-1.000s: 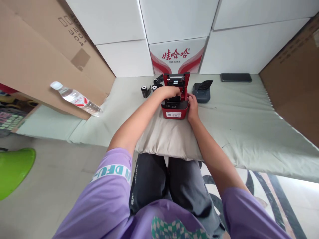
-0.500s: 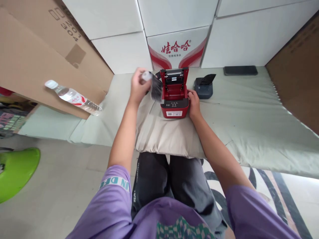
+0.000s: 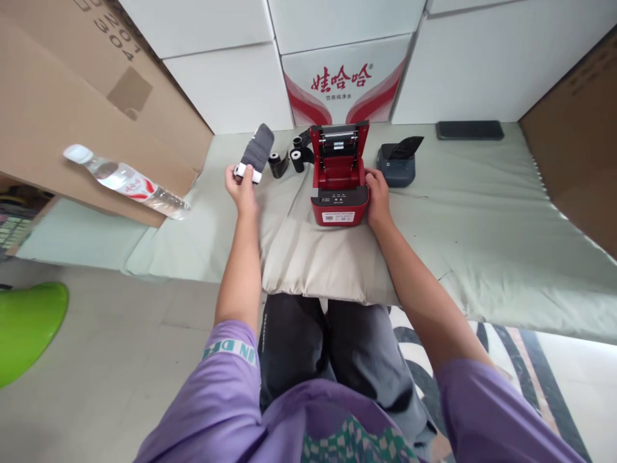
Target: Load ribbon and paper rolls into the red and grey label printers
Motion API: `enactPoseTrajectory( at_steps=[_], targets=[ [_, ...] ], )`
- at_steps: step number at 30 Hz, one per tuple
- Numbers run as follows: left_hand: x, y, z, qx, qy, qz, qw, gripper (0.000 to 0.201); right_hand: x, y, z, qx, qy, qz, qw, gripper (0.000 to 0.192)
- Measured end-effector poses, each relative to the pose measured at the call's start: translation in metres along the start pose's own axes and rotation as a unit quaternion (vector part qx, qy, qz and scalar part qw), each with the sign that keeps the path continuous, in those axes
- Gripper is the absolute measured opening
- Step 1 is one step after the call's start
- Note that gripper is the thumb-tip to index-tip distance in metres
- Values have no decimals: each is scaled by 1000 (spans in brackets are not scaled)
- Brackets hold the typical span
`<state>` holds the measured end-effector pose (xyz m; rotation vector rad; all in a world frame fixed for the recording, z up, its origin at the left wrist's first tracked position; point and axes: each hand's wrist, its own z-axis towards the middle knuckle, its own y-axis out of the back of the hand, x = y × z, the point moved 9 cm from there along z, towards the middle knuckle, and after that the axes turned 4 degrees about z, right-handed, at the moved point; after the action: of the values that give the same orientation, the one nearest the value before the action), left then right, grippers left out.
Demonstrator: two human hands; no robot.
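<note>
In my left hand [image 3: 241, 186] is a paper roll [image 3: 258, 154], pinched at its white lower end. Its dark strip sticks up and away from the fingers. Two or more small dark rolls with white cores [image 3: 297, 159] rest on the cloth between that hand and the red printer [image 3: 340, 199]. The printer stands upright with its lid raised, and its inner bay is visible. My right hand [image 3: 378, 196] is closed against the printer's right side; part of its fingers is hidden behind the casing.
A small dark blue device [image 3: 396, 170] with a black strip sits right of the printer. Farther right lies a black phone [image 3: 470, 130]. A water bottle [image 3: 128, 183] leans at the left by a cardboard box [image 3: 96, 96]. White boxes [image 3: 347, 83] line the back.
My left hand has moved left, away from the printer, carrying the paper roll, whose dark strip now points up. The small rolls have come into view. My right hand stays at the printer.
</note>
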<state>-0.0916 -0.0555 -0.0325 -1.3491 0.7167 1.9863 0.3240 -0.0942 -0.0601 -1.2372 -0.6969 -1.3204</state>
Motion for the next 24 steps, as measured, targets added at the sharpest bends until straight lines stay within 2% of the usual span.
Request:
enactPoseTrajectory(
  at_steps=[3,5,7,11,13,16,20,24],
  targets=[
    [-2,-11,-3,91,10,-36,995,67,1,0,0,4,5,-1,1000,71],
    [-4,-20,-8,140,8,-25,990,68,0,-1,0,7,5,-3,1000,71],
    [-5,-28,-14,175,-9,16,984,59,-1,0,1,6,5,-5,1000,70],
    [-4,-42,-24,225,-65,128,964,27,-1,2,1,-2,4,-1,1000,68],
    [-5,-44,-28,233,-88,174,953,17,-1,3,1,-5,5,-1,1000,68],
    [-9,-42,-31,230,-103,212,944,17,-1,3,1,-6,3,-1,1000,69],
    [-14,-38,-32,221,-113,216,944,15,-4,4,3,-11,8,1,1000,69],
    [-11,-37,-28,212,-99,201,951,15,-5,2,4,4,14,-8,1000,67]
  ],
)
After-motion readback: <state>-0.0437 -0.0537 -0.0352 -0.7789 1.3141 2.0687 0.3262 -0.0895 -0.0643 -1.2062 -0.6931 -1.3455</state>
